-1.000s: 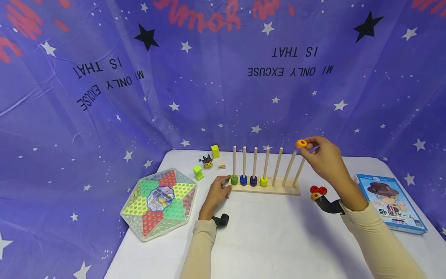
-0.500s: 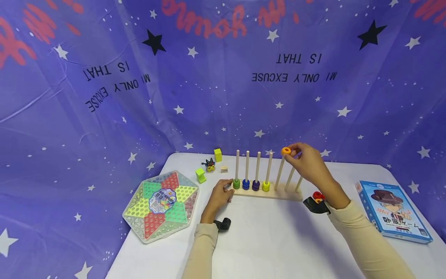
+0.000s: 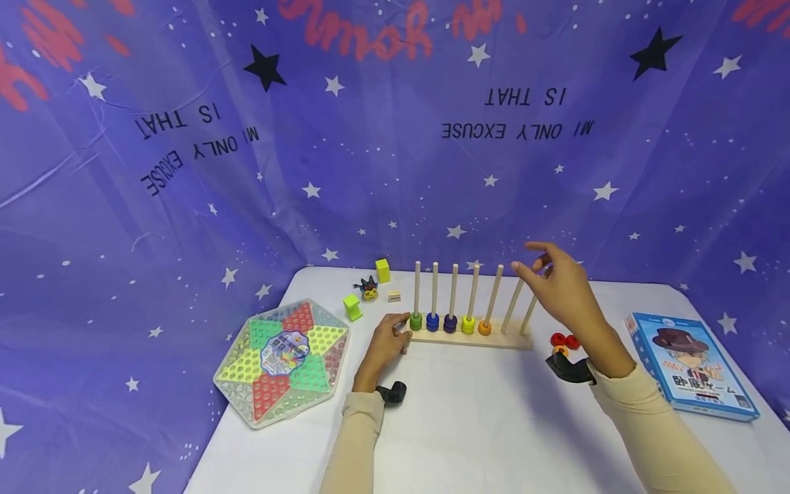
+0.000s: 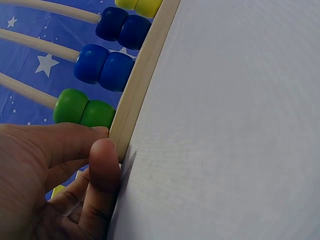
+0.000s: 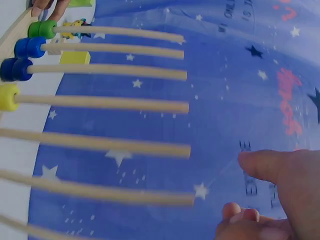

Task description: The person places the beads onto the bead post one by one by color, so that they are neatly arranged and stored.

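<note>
A wooden peg rack (image 3: 444, 337) stands on the table with several upright pegs. Beads sit low on its pegs: green (image 3: 415, 321), blue (image 3: 433, 322), dark blue (image 3: 450, 324), yellow (image 3: 468, 325) and orange (image 3: 485, 328); the two rightmost pegs are bare. My left hand (image 3: 384, 346) pinches the left end of the base, beside the green beads (image 4: 82, 109) in the left wrist view. Above the right pegs hovers my right hand (image 3: 558, 285), thumb and fingers apart, with nothing in it. Two red beads (image 3: 558, 339) and an orange bead (image 3: 559, 350) lie right of the rack.
A hexagonal star-patterned board game (image 3: 284, 357) lies at the left. Behind my left hand are a green block (image 3: 352, 307), a yellow-green block (image 3: 382, 270), a small figure (image 3: 368, 288) and a small wooden piece (image 3: 394, 296). A blue game box (image 3: 694, 363) lies at the right.
My right hand carried an orange bead leftward to the fifth peg and let it go. The bead now sits at that peg's foot, and the hand has shifted right. The left hand stays put.
</note>
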Available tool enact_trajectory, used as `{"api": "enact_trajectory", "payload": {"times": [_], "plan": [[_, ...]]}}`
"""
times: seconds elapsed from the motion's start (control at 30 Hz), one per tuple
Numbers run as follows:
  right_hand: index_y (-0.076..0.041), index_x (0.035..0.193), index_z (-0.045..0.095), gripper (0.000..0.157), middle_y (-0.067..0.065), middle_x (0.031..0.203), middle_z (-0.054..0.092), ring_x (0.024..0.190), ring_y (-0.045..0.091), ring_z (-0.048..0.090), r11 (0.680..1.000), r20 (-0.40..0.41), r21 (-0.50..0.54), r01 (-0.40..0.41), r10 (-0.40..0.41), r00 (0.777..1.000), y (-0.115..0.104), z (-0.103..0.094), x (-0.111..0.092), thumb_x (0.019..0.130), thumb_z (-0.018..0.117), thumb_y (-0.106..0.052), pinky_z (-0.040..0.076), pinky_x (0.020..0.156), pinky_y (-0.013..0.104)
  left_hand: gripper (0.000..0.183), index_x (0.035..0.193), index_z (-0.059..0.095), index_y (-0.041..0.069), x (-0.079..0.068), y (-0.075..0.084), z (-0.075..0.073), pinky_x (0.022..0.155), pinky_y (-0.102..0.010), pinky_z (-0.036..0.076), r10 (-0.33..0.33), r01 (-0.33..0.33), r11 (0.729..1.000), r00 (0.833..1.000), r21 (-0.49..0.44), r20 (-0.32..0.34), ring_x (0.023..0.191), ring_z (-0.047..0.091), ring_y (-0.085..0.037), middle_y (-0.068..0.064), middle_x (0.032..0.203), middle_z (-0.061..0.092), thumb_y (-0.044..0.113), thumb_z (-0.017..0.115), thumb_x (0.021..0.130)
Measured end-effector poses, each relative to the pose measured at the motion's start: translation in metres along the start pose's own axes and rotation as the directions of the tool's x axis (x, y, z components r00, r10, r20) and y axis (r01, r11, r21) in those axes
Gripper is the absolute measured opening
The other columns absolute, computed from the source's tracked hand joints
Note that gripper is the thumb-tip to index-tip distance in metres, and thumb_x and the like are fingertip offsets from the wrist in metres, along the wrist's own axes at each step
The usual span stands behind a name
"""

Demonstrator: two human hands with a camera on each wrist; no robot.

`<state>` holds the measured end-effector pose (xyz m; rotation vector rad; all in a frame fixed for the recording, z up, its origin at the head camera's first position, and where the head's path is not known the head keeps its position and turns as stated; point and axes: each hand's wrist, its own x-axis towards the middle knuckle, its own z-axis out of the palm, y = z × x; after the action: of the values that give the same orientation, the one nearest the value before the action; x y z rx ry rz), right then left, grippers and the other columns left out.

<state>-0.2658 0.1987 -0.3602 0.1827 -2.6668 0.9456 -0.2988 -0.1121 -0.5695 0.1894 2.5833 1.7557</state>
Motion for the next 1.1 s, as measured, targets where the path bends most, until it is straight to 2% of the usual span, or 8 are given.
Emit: {"api": "enact_trajectory", "payload": {"times": [0.13,0.27,0.4,0.5,0.6,0.7,0.8,1.1], "plan": [[-0.010,0.139,0.046,0.067,0.010,0.096,0.054,0.078,0.024,0.050,0.997,-0.062,0.020,-0.079,0.080,0.995,0.022,-0.008,-0.014,0.090,0.054,-0.055,0.045,0.053,0.032,0.047,0.136,0.053,0.008,0.001,0.000,0.000,0.049,-0.025,0.051,-0.004,0.004,1.000,1.000,0.007,-0.008,0.056,0.053,-0.012,-0.008,0.128,0.049,0.005,0.063,0.090],[-0.008,0.139,0.045,0.063,0.012,0.097,0.053,0.069,0.024,0.051,0.979,-0.089,0.072,-0.189,0.195,0.977,0.060,-0.007,-0.031,0.094,0.049,-0.052,0.045,0.046,0.030,0.047,0.137,0.053,0.009,0.002,0.000,-0.001,0.050,-0.026,0.052,-0.010,0.010,1.000,1.000,-0.003,-0.009,0.057,0.053,-0.012,-0.007,0.128,0.049,0.004,0.063,0.090],[-0.009,0.138,0.044,0.058,0.015,0.096,0.053,0.057,0.022,0.053,0.947,-0.048,0.122,-0.296,0.303,0.952,0.107,0.007,-0.054,0.096,0.046,-0.049,0.047,0.043,0.030,0.048,0.137,0.053,0.009,0.002,0.000,-0.001,0.050,-0.026,0.052,-0.013,0.013,1.000,1.000,-0.002,-0.013,0.057,0.053,-0.012,-0.007,0.128,0.049,0.005,0.063,0.090],[-0.007,0.136,0.045,0.053,0.018,0.094,0.055,0.051,0.020,0.053,0.931,0.010,0.136,-0.340,0.341,0.940,0.138,0.025,-0.076,0.097,0.048,-0.044,0.046,0.041,0.030,0.048,0.137,0.053,0.010,0.001,0.000,0.000,0.050,-0.025,0.052,-0.013,0.013,1.000,1.000,0.000,-0.013,0.058,0.053,-0.012,-0.006,0.128,0.049,0.005,0.063,0.090],[-0.005,0.132,0.046,0.049,0.017,0.088,0.057,0.048,0.020,0.053,0.916,0.083,0.141,-0.375,0.367,0.927,0.160,0.045,-0.095,0.097,0.052,-0.040,0.045,0.039,0.031,0.048,0.137,0.053,0.010,0.000,0.000,0.000,0.050,-0.025,0.051,-0.022,0.021,1.000,1.000,-0.005,-0.006,0.058,0.053,-0.011,-0.006,0.128,0.049,0.005,0.063,0.090],[-0.003,0.129,0.044,0.048,0.012,0.074,0.057,0.046,0.020,0.052,0.912,0.130,0.126,-0.390,0.374,0.918,0.173,0.059,-0.107,0.096,0.055,-0.037,0.044,0.039,0.031,0.048,0.136,0.053,0.009,-0.001,0.001,0.000,0.051,-0.026,0.052,-0.026,0.026,1.000,1.000,-0.015,-0.002,0.058,0.053,-0.012,-0.006,0.129,0.049,0.005,0.063,0.090],[-0.002,0.129,0.043,0.051,0.006,0.064,0.055,0.045,0.019,0.051,0.915,0.126,0.105,-0.390,0.377,0.918,0.179,0.067,-0.109,0.095,0.057,-0.038,0.043,0.039,0.030,0.047,0.136,0.053,0.009,-0.002,0.001,0.000,0.051,-0.026,0.052,-0.028,0.028,0.999,1.000,-0.017,-0.005,0.057,0.054,-0.012,-0.006,0.129,0.049,0.005,0.063,0.090],[0.001,0.130,0.039,0.061,0.005,0.059,0.058,0.045,0.022,0.056,0.896,0.168,0.100,-0.432,0.412,0.895,0.183,0.078,-0.101,0.092,0.060,-0.043,0.045,0.040,0.030,0.047,0.135,0.054,0.008,-0.001,0.001,0.000,0.051,-0.028,0.054,-0.014,0.014,1.000,1.000,-0.018,-0.013,0.057,0.053,-0.012,-0.008,0.128,0.049,0.003,0.063,0.090]]}}
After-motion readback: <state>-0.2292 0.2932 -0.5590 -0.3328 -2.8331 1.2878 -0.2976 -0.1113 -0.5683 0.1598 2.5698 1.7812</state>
